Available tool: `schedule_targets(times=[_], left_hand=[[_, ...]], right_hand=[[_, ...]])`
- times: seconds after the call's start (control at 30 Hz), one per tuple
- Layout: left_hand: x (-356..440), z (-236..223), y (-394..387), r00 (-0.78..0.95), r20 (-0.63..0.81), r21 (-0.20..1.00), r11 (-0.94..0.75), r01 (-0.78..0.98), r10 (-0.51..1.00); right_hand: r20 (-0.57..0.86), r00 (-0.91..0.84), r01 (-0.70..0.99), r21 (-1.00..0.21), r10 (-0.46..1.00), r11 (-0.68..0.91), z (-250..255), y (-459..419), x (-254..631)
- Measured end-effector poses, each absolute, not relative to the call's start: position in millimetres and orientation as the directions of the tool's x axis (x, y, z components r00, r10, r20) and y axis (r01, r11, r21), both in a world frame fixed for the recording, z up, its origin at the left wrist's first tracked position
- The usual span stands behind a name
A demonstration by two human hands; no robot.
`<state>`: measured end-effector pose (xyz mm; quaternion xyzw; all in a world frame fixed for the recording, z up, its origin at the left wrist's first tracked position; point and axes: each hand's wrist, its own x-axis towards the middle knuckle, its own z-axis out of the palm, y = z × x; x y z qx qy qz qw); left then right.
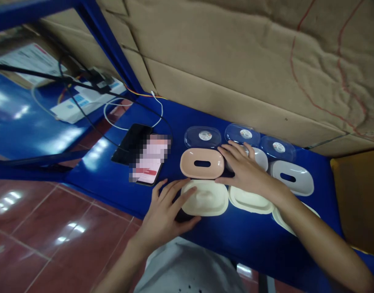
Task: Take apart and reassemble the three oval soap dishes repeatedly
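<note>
A peach oval dish with a slot in its middle (190,171) lies on the blue tabletop. My right hand (243,169) is at its right end, fingers apart, with thumb and fingertips near its edge; it partly hides a white dish (260,158) behind. Over the left end of a cream oval dish (213,199), my left hand (167,209) has its fingers spread, the index resting at the rim. Beside it sit a second cream dish (251,201) and, partly hidden by my right forearm, a third cream dish (284,221). Another white slotted dish (303,179) lies to the right.
Clear plastic lids with round stickers (202,140) (242,136) (277,149) lie in a back row. At left are a dark phone (132,140) and a lit phone (150,160), with cables around. Cardboard (229,61) stands behind; a brown box (358,195) borders the right.
</note>
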<state>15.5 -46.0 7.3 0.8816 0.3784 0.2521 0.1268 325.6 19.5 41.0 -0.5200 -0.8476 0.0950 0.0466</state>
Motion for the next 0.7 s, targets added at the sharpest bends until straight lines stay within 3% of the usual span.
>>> schedule_targets(times=[0.43, 0.6, 0.7], left_hand=[[12.0, 3.9, -43.7, 0.598, 0.323, 0.465, -0.673, 0.576, 0.734], [8.0, 4.8, -42.6, 0.508, 0.308, 0.587, -0.581, 0.564, 0.804], [8.1, 4.0, -42.6, 0.507, 0.305, 0.593, -0.578, 0.561, 0.806]], right_hand=[[0.022, -0.466, 0.858, -0.231, 0.884, 0.458, 39.8, 23.2, 318.8], [0.11, -0.445, 0.855, -0.242, 0.889, 0.458, 51.1, 20.3, 324.1], [0.154, -0.413, 0.854, -0.277, 0.898, 0.44, 59.2, 9.7, 335.1]])
